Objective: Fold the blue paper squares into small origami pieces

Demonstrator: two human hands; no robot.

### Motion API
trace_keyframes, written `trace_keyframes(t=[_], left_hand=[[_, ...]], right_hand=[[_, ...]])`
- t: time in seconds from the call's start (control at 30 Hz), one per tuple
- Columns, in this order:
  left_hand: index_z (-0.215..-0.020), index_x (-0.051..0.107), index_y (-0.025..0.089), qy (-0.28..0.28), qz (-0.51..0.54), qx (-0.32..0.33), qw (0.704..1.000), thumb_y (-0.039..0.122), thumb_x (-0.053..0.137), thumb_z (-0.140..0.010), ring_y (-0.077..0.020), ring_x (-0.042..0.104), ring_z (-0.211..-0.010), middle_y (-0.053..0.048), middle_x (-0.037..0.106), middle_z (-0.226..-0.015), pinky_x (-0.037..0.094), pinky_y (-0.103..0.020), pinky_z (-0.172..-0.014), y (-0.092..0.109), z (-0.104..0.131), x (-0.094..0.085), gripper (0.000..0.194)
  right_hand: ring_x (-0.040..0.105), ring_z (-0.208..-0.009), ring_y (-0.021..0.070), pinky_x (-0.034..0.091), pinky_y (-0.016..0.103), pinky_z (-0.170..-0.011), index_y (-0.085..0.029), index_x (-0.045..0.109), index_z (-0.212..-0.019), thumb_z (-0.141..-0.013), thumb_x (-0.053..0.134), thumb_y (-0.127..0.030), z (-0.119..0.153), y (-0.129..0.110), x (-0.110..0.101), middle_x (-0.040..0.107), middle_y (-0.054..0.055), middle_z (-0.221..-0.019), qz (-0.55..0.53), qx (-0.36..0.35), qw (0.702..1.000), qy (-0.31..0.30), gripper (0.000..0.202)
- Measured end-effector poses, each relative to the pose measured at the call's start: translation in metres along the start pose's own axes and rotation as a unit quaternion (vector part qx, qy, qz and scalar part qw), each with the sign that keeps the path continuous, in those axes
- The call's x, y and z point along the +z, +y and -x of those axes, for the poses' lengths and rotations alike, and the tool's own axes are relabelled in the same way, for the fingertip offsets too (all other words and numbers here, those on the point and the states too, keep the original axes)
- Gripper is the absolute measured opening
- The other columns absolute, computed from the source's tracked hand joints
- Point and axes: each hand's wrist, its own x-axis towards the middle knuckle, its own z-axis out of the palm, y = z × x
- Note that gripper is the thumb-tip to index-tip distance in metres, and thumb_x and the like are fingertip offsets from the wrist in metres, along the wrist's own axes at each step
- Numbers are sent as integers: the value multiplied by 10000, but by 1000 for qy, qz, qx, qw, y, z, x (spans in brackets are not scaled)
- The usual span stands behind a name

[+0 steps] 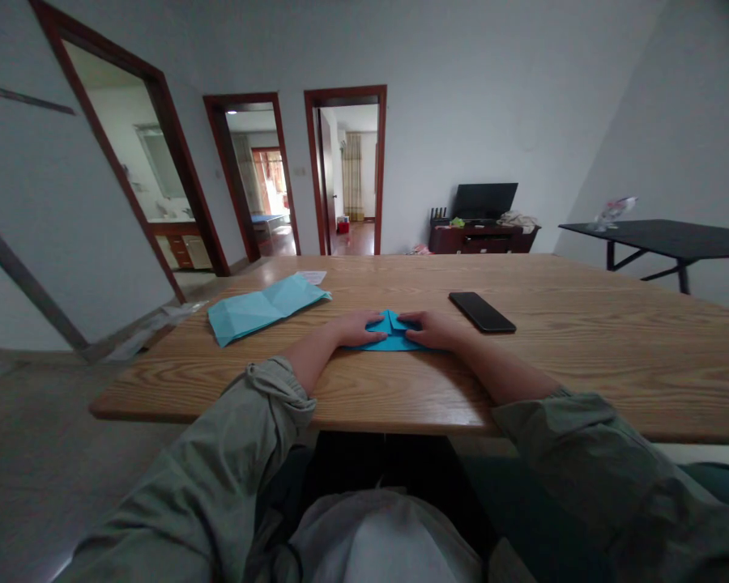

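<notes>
A bright blue sheet of folded paper (390, 343) lies on the wooden table in front of me. Its upper part rises to a point, with a seam down the middle and a straight band along the near edge. On its left side rests my left hand (360, 328), fingers stretched over the paper and thumb apart from them. My right hand (432, 329) lies on the right side in the same way, fingers pointing inward. Both hands press the paper against the table rather than lifting it. The paper's outer corners are partly hidden under the hands.
A larger pale blue folded sheet (267, 306) lies to the left, with a white slip (313, 277) behind it. A black phone (482, 312) sits to the right on the wooden table (613, 348). Beyond stand a black table (662, 235) and a television (484, 201) on a cabinet.
</notes>
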Motion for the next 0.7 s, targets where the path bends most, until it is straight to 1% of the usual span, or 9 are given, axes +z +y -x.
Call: trace_keyframes(t=[0.13, 0.23, 0.33, 0.43, 0.57, 0.7], left_hand=[[-1411, 381, 207, 5, -4, 3, 1000, 667, 374, -831, -233, 329, -1346, -41, 314, -1493, 227, -320, -1117, 0, 0, 0, 740], [-1406, 388, 251, -1, -8, 10, 1000, 667, 365, -834, -232, 308, -1358, -13, 299, -1500, 218, -334, -1121, -1, -1, 1, 707], [-1416, 367, 265, -5, -13, 17, 1000, 661, 358, -840, -231, 288, -1368, -1, 280, -1507, 203, -338, -1126, -1, -2, 0, 700], [-1429, 344, 258, -10, -17, 17, 1000, 660, 360, -839, -232, 277, -1373, -4, 267, -1513, 193, -331, -1129, 0, -1, -2, 714], [-1433, 335, 241, -21, -18, 18, 999, 655, 361, -840, -235, 254, -1382, -14, 256, -1517, 189, -326, -1129, 2, 1, -6, 724], [-1419, 357, 258, -42, -15, 18, 999, 623, 362, -854, -230, 241, -1386, -5, 242, -1521, 175, -335, -1129, 2, 1, -8, 673]], right_hand=[[557, -1157, 240, 398, 356, -1014, -291, 603, -1238, -838, 503, -293, 2, -5, 3, 522, -2, -1341, 33, -55, 998, 16, 413], [532, -1189, 229, 386, 359, -1034, -294, 596, -1244, -856, 482, -272, 0, -7, 5, 504, -11, -1354, 23, -104, 994, 15, 405], [507, -1218, 219, 366, 363, -1058, -292, 573, -1266, -870, 478, -285, -1, -7, 4, 501, -12, -1354, -2, -135, 991, 6, 407], [491, -1234, 209, 350, 360, -1074, -271, 576, -1263, -876, 478, -291, 0, -8, 3, 514, -5, -1342, -24, -144, 989, 0, 400], [486, -1239, 211, 339, 371, -1082, -258, 596, -1240, -870, 492, -295, 4, -13, 1, 528, 8, -1328, -50, -137, 989, 4, 387], [456, -1265, 199, 307, 374, -1100, -269, 591, -1241, -868, 489, -298, 7, -21, 0, 516, -8, -1340, -64, -136, 989, -11, 388]])
